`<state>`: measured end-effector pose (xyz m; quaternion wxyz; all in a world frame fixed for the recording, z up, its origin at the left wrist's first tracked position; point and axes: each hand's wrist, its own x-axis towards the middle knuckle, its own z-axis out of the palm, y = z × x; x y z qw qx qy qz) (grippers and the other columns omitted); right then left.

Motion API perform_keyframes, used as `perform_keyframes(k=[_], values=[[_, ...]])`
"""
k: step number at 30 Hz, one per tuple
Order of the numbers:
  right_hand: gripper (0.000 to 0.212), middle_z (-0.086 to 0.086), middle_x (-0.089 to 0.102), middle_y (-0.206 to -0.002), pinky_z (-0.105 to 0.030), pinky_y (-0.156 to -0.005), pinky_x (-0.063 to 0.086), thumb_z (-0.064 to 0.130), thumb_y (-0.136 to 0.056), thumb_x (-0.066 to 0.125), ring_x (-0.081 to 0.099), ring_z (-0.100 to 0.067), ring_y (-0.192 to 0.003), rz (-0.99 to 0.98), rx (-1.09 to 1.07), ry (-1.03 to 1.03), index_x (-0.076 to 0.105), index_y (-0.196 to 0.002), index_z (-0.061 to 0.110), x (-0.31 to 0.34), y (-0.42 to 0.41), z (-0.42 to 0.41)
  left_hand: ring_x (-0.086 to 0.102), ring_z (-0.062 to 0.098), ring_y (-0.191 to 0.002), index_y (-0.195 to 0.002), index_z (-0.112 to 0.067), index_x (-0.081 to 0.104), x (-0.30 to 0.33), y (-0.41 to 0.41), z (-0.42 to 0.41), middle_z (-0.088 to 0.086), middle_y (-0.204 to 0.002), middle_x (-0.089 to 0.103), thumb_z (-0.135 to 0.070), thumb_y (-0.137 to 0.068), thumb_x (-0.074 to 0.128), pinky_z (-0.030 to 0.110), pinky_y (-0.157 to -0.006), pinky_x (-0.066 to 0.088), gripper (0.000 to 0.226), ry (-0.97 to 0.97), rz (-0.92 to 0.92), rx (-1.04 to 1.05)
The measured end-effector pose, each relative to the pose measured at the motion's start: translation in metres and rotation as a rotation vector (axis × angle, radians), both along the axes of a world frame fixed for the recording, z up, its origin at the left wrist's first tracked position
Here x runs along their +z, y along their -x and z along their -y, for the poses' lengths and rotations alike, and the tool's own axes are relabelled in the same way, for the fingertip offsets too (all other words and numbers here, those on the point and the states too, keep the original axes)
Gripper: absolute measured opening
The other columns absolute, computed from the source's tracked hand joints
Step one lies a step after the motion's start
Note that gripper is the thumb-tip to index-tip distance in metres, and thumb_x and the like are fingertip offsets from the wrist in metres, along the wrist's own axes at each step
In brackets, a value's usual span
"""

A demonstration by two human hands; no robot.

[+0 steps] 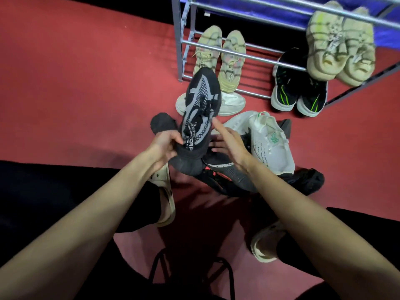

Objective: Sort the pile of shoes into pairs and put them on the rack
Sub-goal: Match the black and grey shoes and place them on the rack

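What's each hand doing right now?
Left hand: grips the black shoe at its heel.
Right hand: open, fingers straight, holding nothing.

We see both bare forearms reaching forward and converging, our left hand (165, 146) with fingers (176, 138) curled and thumb pinching, gripping what it holds, and our right hand (229, 146) just beside it, palm turned inward, fingers straight and holding nothing.

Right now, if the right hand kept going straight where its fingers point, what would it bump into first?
Most likely the black and grey sneaker that the left hand grips by the heel. The right hand is open, its fingertips almost touching that shoe's side. Depth is hard to judge from one view.
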<state>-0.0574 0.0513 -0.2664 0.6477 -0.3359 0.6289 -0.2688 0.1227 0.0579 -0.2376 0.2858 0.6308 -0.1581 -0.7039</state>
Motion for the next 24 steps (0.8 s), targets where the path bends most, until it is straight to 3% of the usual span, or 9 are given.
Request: perform_keyframes(k=[1, 4, 7, 10, 12, 13, 17, 22, 24], values=[[0.059, -0.002, 0.076, -0.096, -0.034, -0.081, 0.055, 0.060, -0.074, 0.065, 0.071, -0.017, -0.087, 0.090, -0.070, -0.040, 0.067, -0.107, 0.012, 0.002, 0.000, 0.003, 0.060, 0.016, -0.071, -0.081, -0.004, 0.062, 0.001, 0.007, -0.001, 0.001, -0.072, 0.070, 0.010, -0.077, 0.042, 0.018, -0.058, 0.054, 0.025, 0.027, -0.028, -0.076], [0.034, -0.006, 0.077, -0.095, -0.034, -0.081, 0.058, 0.034, -0.079, 0.071, 0.073, -0.021, -0.089, 0.158, -0.286, 0.001, 0.069, -0.103, 0.010, 0.002, 0.004, 0.010, 0.066, 0.016, -0.090, -0.112, -0.003, 0.067, 0.005, 0.024, 0.000, 0.009, -0.103, 0.072, -0.001, -0.083, 0.058, 0.024, -0.076, 0.055, 0.030, 0.080, -0.059, -0.321], [0.019, -0.013, 0.074, -0.103, -0.037, -0.084, 0.058, 0.023, -0.082, 0.070, 0.072, -0.022, -0.090, 0.049, -0.370, 0.022, 0.067, -0.098, 0.012, -0.002, 0.015, 0.011, 0.065, 0.018, -0.089, -0.109, -0.012, 0.067, -0.010, 0.026, 0.011, 0.005, -0.105, 0.070, -0.035, -0.090, 0.057, 0.030, -0.079, 0.052, 0.032, 0.023, -0.019, -0.398], [0.027, -0.016, 0.072, -0.110, -0.041, -0.092, 0.056, 0.022, -0.083, 0.070, 0.071, -0.024, -0.096, -0.078, -0.313, 0.056, 0.065, -0.106, 0.010, -0.009, 0.027, 0.012, 0.064, 0.023, -0.089, -0.103, -0.008, 0.061, -0.052, 0.017, 0.022, 0.012, -0.111, 0.064, -0.035, -0.087, 0.060, 0.032, -0.077, 0.051, 0.032, -0.084, 0.428, -0.152], [0.042, -0.014, 0.070, -0.113, -0.044, -0.097, 0.053, 0.022, -0.083, 0.071, 0.068, -0.026, -0.104, -0.106, -0.305, 0.072, 0.059, -0.120, 0.005, -0.013, 0.031, 0.010, 0.055, 0.031, -0.118, -0.128, -0.003, 0.047, -0.076, 0.010, 0.020, 0.016, -0.131, 0.054, -0.039, -0.080, 0.067, 0.037, -0.096, 0.046, 0.063, -0.212, 0.762, -0.152], [0.046, -0.013, 0.070, -0.114, -0.044, -0.098, 0.052, 0.022, -0.082, 0.071, 0.068, -0.026, -0.105, -0.104, -0.310, 0.072, 0.057, -0.123, 0.004, -0.015, 0.032, 0.009, 0.048, 0.033, -0.127, -0.137, -0.002, 0.037, -0.084, 0.010, 0.018, 0.017, -0.138, 0.048, -0.046, -0.076, 0.070, 0.038, -0.104, 0.041, 0.082, -0.260, 0.796, -0.197], [0.041, -0.011, 0.072, -0.110, -0.044, -0.096, 0.054, 0.018, -0.082, 0.070, 0.070, -0.023, -0.100, -0.081, -0.347, 0.049, 0.059, -0.119, 0.006, -0.026, 0.035, 0.005, 0.043, 0.033, -0.133, -0.140, -0.002, 0.022, -0.107, 0.022, 0.017, 0.015, -0.144, 0.041, -0.061, -0.058, 0.077, 0.039, -0.109, 0.036, 0.115, -0.341, 0.639, -0.190], [0.023, -0.013, 0.071, -0.107, -0.044, -0.095, 0.054, 0.012, -0.085, 0.066, 0.069, -0.027, -0.098, -0.048, -0.363, 0.027, 0.061, -0.107, 0.011, -0.031, 0.037, 0.001, 0.045, 0.034, -0.130, -0.142, -0.002, 0.019, -0.111, 0.033, 0.014, 0.016, -0.143, 0.039, -0.072, -0.055, 0.069, 0.036, -0.100, 0.039, 0.122, -0.353, 0.772, -0.259], [0.026, -0.012, 0.071, -0.105, -0.041, -0.092, 0.055, 0.010, -0.086, 0.065, 0.069, -0.025, -0.095, -0.045, -0.371, 0.031, 0.060, -0.111, 0.006, -0.029, 0.039, 0.000, 0.047, 0.033, -0.130, -0.146, -0.004, 0.019, -0.104, 0.029, 0.016, 0.013, -0.145, 0.043, -0.073, -0.059, 0.065, 0.037, -0.105, 0.040, 0.121, -0.308, 0.669, -0.185]])
